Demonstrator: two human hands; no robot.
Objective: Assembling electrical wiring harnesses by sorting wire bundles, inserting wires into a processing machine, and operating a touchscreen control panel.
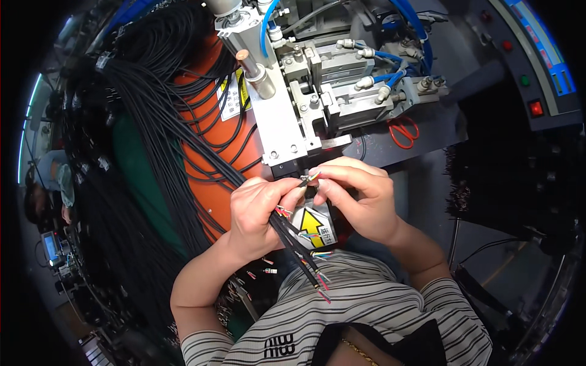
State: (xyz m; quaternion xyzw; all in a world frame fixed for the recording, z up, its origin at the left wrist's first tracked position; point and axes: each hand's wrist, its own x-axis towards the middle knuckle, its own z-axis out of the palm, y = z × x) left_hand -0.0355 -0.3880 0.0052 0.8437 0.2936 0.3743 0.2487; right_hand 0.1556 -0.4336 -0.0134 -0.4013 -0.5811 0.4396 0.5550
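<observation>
My left hand [255, 210] is closed round several black cables [292, 243], whose stripped ends with thin coloured wires hang below it toward my striped shirt. One cable end sticks up between its thumb and forefinger. At that end, my right hand [363, 196] pinches the short coloured wires [315, 176], red and yellow among them. Both hands meet just in front of a metal machine [278, 119] with pneumatic cylinders. Under them, a white label with a yellow arrow [312, 226] is partly covered by the cables. The right fingertips partly hide the wires.
Long black cables [152, 100] spread over an orange surface [223, 131] on the left. Red-handled scissors [403, 133] lie right of the machine, near blue air hoses [421, 39]. A control panel with a lit red button [536, 108] stands far right. Another person [54, 180] is far left.
</observation>
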